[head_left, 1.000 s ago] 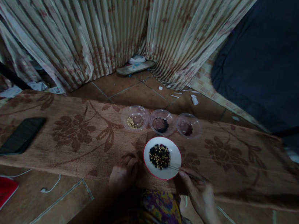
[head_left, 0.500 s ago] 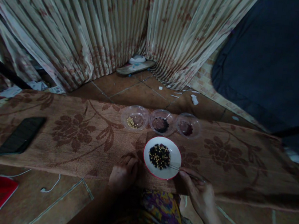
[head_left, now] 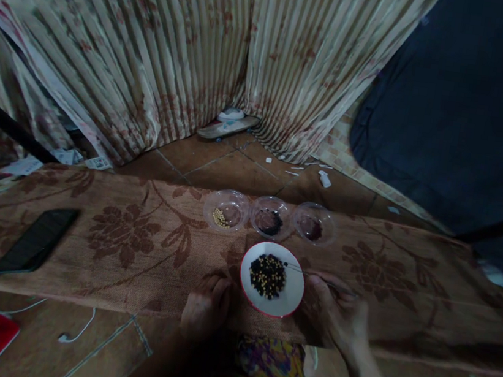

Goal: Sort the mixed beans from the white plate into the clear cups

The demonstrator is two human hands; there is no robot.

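Observation:
My right hand [head_left: 341, 318] is closed around thin metal tweezers [head_left: 331, 284] at the right side of a white plate [head_left: 290, 296] with a red rim. The tweezers' tips reach over the plate, with a single black bean [head_left: 285, 264] at them, beside a pile of mixed black and yellow beans [head_left: 266, 275]. My left hand [head_left: 206, 306] rests on the cloth left of the plate, fingers curled in, nothing visible in them. Behind the plate stand three clear bowls in a row: one with yellow beans [head_left: 220, 218], one with black beans [head_left: 275, 222], one with dark reddish beans [head_left: 315, 230].
A brown flowered cloth [head_left: 196, 255] covers the narrow table. A dark phone [head_left: 36, 240] lies at its left end. Beyond the table, a skateboard [head_left: 226, 128] and white scraps [head_left: 324, 179] lie on the tiled floor before striped curtains [head_left: 197, 39].
My right hand and the tweezers have shifted up the plate's right side, and a black bean now shows at the tips, apart from the pile. The view has tilted slightly upward.

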